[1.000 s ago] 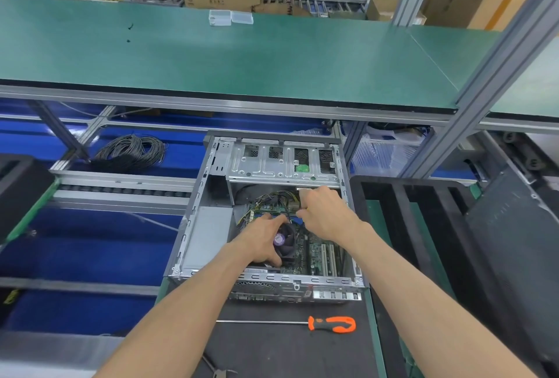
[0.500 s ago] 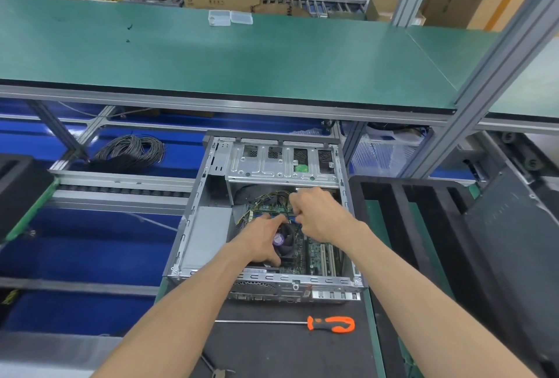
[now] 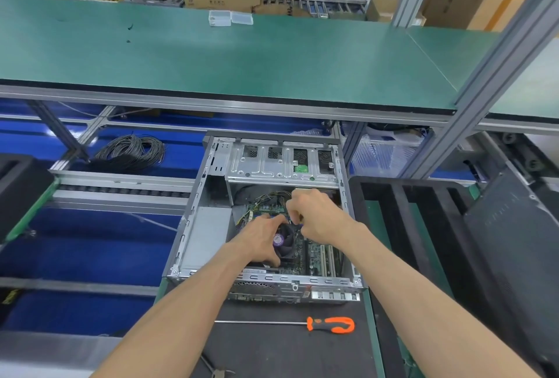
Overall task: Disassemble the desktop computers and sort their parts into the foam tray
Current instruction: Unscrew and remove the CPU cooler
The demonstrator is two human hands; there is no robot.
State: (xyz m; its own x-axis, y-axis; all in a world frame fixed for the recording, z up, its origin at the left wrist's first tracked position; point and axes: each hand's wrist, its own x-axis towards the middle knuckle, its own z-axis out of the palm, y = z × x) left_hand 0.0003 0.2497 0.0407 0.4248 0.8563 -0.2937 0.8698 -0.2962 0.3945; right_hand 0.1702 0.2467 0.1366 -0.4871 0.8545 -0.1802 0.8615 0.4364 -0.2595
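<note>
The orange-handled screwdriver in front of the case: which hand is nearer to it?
Neither clearly. Both the left hand and the right hand are inside the computer case, beyond the screwdriver, which lies untouched on the mat.
</note>
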